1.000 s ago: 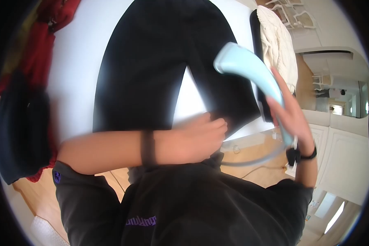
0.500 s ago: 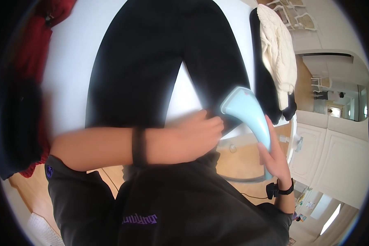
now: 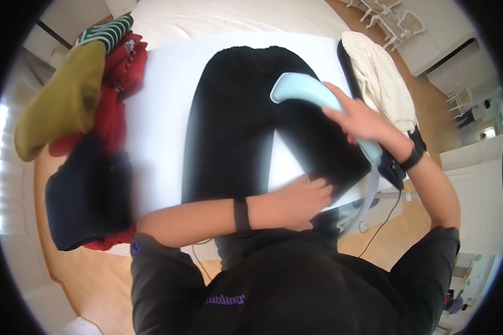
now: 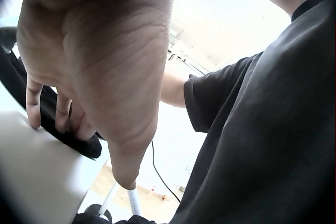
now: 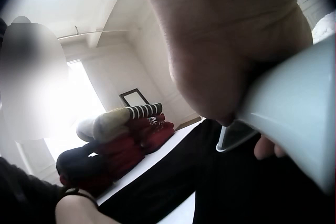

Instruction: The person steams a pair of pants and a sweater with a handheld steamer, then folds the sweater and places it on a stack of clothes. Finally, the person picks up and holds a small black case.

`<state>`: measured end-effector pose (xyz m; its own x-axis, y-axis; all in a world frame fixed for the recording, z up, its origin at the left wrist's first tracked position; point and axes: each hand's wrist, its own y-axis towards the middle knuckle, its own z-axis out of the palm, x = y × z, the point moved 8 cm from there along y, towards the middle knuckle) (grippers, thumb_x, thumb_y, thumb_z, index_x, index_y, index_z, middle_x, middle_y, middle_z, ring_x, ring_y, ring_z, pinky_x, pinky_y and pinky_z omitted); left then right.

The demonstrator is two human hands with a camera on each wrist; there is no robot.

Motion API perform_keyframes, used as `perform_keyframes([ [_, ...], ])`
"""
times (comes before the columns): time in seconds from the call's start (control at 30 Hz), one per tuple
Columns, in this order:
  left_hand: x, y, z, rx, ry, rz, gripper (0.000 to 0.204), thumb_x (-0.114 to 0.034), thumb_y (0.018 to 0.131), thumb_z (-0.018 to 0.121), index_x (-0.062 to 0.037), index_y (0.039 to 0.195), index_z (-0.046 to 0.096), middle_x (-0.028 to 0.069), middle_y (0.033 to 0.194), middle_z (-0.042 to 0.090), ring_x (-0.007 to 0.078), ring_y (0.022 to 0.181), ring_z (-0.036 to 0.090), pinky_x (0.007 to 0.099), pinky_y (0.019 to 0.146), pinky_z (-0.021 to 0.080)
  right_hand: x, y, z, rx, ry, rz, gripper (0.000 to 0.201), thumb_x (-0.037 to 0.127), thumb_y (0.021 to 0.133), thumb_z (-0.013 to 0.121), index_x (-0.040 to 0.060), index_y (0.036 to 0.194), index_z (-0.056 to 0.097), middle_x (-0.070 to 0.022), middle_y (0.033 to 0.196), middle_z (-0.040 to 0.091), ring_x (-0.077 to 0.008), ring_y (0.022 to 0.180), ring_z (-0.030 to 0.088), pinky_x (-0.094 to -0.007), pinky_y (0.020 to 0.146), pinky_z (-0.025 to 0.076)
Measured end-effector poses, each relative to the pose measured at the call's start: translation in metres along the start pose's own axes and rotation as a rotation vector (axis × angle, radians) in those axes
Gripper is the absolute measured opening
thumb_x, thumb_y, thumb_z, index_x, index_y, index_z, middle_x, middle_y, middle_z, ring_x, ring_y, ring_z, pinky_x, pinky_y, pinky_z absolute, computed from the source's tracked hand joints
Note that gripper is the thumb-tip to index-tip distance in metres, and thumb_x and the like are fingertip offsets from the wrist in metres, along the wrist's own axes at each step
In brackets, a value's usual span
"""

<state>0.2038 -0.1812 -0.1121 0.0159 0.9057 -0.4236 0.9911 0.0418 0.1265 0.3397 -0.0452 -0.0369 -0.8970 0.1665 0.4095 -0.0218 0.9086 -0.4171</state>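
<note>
Black trousers (image 3: pixel 229 111) lie spread flat on the white board, waistband at the far side. My right hand (image 3: pixel 366 117) grips the handle of a light-blue garment steamer (image 3: pixel 302 89), its head over the upper part of the right-side leg. In the right wrist view the steamer's body (image 5: pixel 299 113) fills the right edge, with fingertips showing beneath it. My left hand (image 3: pixel 290 204) lies at the near end of that leg. Seen from the left wrist, its fingers (image 4: pixel 34 106) point down onto the black cloth and white surface, and the thumb hangs beside the board's edge.
Folded clothes in olive (image 3: pixel 61 106), red (image 3: pixel 112 117) and dark navy (image 3: pixel 89 201) are heaped along the left side. A cream knit garment (image 3: pixel 377 78) lies on dark cloth at the right edge. The steamer's hose (image 3: pixel 369 195) and a black cord (image 3: pixel 385 223) hang at the near right.
The steamer went down the right-side leg toward the near end, then back up toward the waist. The head view has shifted, showing more of the board. My left hand stays by the leg's near end.
</note>
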Motion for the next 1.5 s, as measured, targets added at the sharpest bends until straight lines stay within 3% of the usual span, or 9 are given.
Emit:
perform_keyframes([
  [0.63, 0.048, 0.024, 0.014, 0.148, -0.102, -0.075, 0.076, -0.039, 0.095, 0.073, 0.0075, 0.151, 0.050, 0.0235, 0.168, 0.041, 0.0374, 0.151, 0.042, 0.0474, 0.117, 0.043, 0.016, 0.092, -0.012, -0.120, 0.096, -0.016, 0.072, 0.045, 0.110, 0.054, 0.0215, 0.171, 0.025, -0.0110, 0.078, 0.060, -0.0196, 0.058, 0.064, -0.0354, 0.051, 0.057],
  [1.07, -0.011, -0.144, -0.044, -0.464, -0.357, -0.489, 0.055, -0.025, 0.098, 0.076, 0.0023, 0.143, 0.058, 0.0196, 0.145, 0.061, 0.0389, 0.133, 0.059, 0.0443, 0.110, 0.049, 0.014, -0.078, 0.057, 0.197, 1.007, -0.081, 0.042, 0.032, 0.108, 0.065, 0.0067, 0.136, 0.045, -0.0066, 0.087, 0.058, -0.0159, 0.058, 0.061, -0.0319, 0.050, 0.054],
  [1.13, -0.012, -0.162, -0.043, -0.560, 0.054, -0.647, 0.054, -0.023, 0.098, 0.077, 0.0015, 0.142, 0.059, 0.0187, 0.144, 0.062, 0.0391, 0.134, 0.058, 0.0451, 0.111, 0.046, 0.018, -0.107, 0.072, 0.224, 1.092, -0.090, 0.042, 0.027, 0.109, 0.063, 0.0060, 0.138, 0.040, -0.0076, 0.091, 0.058, -0.0165, 0.060, 0.062, -0.0332, 0.051, 0.055],
  [1.2, -0.016, -0.159, -0.033, -0.597, -0.111, -0.624, 0.056, -0.023, 0.099, 0.075, 0.0010, 0.146, 0.057, 0.0170, 0.148, 0.061, 0.0366, 0.140, 0.055, 0.0459, 0.114, 0.044, 0.025, -0.125, 0.092, 0.277, 1.075, -0.131, 0.046, 0.023, 0.111, 0.060, 0.0065, 0.145, 0.034, -0.0083, 0.096, 0.056, -0.0157, 0.066, 0.063, -0.0335, 0.058, 0.057],
  [1.27, -0.023, -0.140, -0.015, -0.663, -0.938, -0.504, 0.062, -0.025, 0.102, 0.072, 0.0000, 0.155, 0.050, 0.0157, 0.154, 0.057, 0.0313, 0.145, 0.052, 0.0447, 0.115, 0.043, 0.039, -0.133, 0.109, 0.321, 1.100, -0.148, 0.049, 0.024, 0.112, 0.059, 0.0065, 0.148, 0.031, -0.0083, 0.096, 0.056, -0.0146, 0.071, 0.062, -0.0330, 0.065, 0.057],
  [1.33, -0.030, -0.118, -0.006, -0.698, -1.207, -0.440, 0.067, -0.025, 0.106, 0.068, -0.0009, 0.162, 0.041, 0.0160, 0.157, 0.054, 0.0278, 0.147, 0.050, 0.0440, 0.118, 0.042, 0.060, -0.136, 0.119, 0.304, 1.121, -0.190, 0.050, 0.025, 0.112, 0.058, 0.0066, 0.149, 0.028, -0.0085, 0.096, 0.056, -0.0141, 0.074, 0.062, -0.0319, 0.069, 0.056],
  [1.4, -0.034, -0.107, -0.012, -0.839, -1.566, -0.283, 0.054, -0.025, 0.110, 0.063, -0.0002, 0.155, 0.045, 0.0155, 0.143, 0.061, 0.0240, 0.130, 0.059, 0.0397, 0.105, 0.051, 0.069, -0.137, 0.137, 0.369, 1.123, -0.255, 0.052, 0.024, 0.113, 0.058, 0.0070, 0.150, 0.027, -0.0069, 0.096, 0.058, -0.0133, 0.074, 0.062, -0.0305, 0.067, 0.055],
  [1.47, -0.021, -0.122, -0.020, -0.906, -1.433, -0.360, 0.047, -0.021, 0.108, 0.064, -0.0005, 0.149, 0.052, 0.0155, 0.137, 0.063, 0.0276, 0.127, 0.061, 0.0420, 0.103, 0.051, 0.072, -0.139, 0.143, 0.474, 1.146, -0.229, 0.052, 0.021, 0.112, 0.058, 0.0067, 0.153, 0.028, -0.0071, 0.099, 0.057, -0.0124, 0.074, 0.062, -0.0302, 0.067, 0.054],
  [1.5, -0.017, -0.141, -0.038, -0.804, -0.798, -0.478, 0.045, -0.019, 0.105, 0.066, -0.0003, 0.145, 0.055, 0.0163, 0.135, 0.063, 0.0300, 0.128, 0.060, 0.0436, 0.105, 0.049, 0.071, -0.138, 0.139, 0.479, 1.145, -0.239, 0.052, 0.021, 0.112, 0.058, 0.0067, 0.153, 0.028, -0.0071, 0.099, 0.057, -0.0124, 0.074, 0.062, -0.0302, 0.067, 0.054],
])
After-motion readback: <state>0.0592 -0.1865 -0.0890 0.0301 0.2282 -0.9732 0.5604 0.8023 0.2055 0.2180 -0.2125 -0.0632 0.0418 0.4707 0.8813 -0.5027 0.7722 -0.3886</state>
